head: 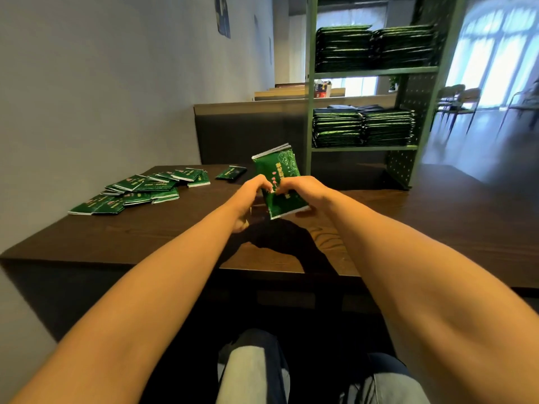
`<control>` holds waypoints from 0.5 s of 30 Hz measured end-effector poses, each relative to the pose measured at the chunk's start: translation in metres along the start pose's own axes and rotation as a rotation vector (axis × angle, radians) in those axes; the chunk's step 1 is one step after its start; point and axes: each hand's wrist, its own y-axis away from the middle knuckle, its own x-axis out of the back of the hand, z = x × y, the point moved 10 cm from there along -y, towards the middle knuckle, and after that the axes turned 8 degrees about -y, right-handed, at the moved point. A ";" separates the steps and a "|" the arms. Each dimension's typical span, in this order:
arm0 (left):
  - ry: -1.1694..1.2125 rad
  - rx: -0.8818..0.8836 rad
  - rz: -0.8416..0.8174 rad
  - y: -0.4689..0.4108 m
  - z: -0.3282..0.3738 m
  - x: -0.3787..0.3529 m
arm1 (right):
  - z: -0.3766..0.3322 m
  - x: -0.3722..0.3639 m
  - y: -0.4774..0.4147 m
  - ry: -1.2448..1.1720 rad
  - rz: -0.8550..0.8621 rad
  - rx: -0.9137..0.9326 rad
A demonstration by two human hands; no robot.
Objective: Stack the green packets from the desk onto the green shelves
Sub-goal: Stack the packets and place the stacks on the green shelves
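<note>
Head view is showing the desk (437, 228), green shelves (376, 70) standing at its far edge, loose green packets (140, 191) lying on its left; above its middle, my left hand (252, 189) and right hand (302, 188) are pinching a packet bundle (280, 170).

- The held packets (278, 182) are covered across the middle by the fingers of the left hand (252, 189) and the right hand (302, 189), which curl round them. How many packets lie in the bunch cannot be counted, and the print is too small to read.
- The green shelves (376, 70) are cut off by the top edge, and blur merges the stacked packets (373, 48) on them into dark masses.
- The loose packets (140, 189) on the desk (437, 217) overlap, hiding parts of the lower ones.
- A red-and-white thing (322, 88) behind the shelves is too blurred to tell.
</note>
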 end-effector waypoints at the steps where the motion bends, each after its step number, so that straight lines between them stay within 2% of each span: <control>1: 0.007 -0.010 -0.038 0.006 0.001 -0.005 | 0.003 -0.001 0.006 -0.045 -0.016 -0.012; 9: 0.023 -0.052 -0.087 0.030 0.009 -0.025 | 0.017 -0.009 0.035 -0.359 -0.139 -0.034; 15: 0.026 -0.004 -0.131 -0.007 0.011 -0.034 | 0.011 0.005 0.006 -0.393 -0.116 -0.025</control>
